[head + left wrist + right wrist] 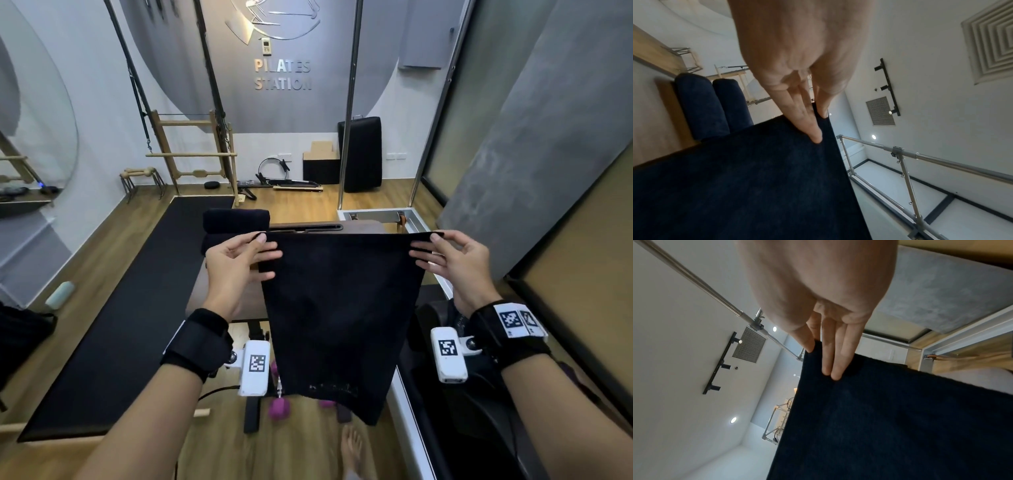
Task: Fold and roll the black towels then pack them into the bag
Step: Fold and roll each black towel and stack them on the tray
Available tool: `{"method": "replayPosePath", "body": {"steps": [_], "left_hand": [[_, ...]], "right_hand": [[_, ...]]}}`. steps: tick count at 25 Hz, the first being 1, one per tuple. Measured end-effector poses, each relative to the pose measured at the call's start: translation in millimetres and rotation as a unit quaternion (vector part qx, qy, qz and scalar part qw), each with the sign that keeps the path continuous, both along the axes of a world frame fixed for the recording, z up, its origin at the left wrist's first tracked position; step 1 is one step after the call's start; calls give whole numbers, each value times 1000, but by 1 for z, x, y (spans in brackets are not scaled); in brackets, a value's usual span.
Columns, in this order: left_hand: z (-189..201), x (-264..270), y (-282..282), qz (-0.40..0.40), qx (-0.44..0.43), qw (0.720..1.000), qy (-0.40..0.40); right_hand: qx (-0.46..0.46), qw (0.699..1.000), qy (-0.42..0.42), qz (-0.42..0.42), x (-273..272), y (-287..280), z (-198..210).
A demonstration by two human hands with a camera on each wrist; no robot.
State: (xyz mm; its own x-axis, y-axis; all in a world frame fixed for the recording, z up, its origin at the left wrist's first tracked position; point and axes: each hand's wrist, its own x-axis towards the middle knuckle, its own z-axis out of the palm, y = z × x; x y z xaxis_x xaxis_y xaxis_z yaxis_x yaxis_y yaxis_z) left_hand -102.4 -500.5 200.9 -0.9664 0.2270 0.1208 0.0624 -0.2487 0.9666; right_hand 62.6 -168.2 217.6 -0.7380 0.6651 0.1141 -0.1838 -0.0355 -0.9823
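Towel (337,308) hangs mid-scene, top edge taut. Left hand (236,263) pinches left corner, right hand (452,262) pinches right corner. Two rolls (236,221) lie far left. Advice: keep corners level, bring them together squarely for even fold.

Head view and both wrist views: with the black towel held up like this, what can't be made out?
- The bag: no view clearly shows one.
- Pale marking near the black towel's bottom hem, head view: too small and blurred to read.
- Table surface, head view: mostly hidden behind the hanging towel.
- Rolled towels, head view: partly covered by the left hand; how they are stacked is unclear.
- Right hand thumb: hidden behind the towel corner.
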Motion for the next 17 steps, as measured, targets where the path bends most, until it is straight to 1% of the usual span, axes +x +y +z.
{"method": "replayPosePath", "body": {"steps": [3, 6, 10, 14, 17], "left_hand": [[-7, -24, 26, 27, 35, 999, -5], [-18, -66, 57, 58, 40, 997, -19], [-47, -132, 98, 90, 13, 995, -43], [-82, -183, 134, 111, -16, 990, -82], [-107, -218, 163, 135, -52, 983, -115]], "right_hand": [[-19, 999, 25, -20, -36, 11, -10], [-37, 999, 18, -19, -83, 34, -24], [-58, 998, -28, -19, -158, 69, -54], [-77, 992, -99, -28, -220, 101, -97], [-89, 986, -135, -29, -267, 128, -126]]}}
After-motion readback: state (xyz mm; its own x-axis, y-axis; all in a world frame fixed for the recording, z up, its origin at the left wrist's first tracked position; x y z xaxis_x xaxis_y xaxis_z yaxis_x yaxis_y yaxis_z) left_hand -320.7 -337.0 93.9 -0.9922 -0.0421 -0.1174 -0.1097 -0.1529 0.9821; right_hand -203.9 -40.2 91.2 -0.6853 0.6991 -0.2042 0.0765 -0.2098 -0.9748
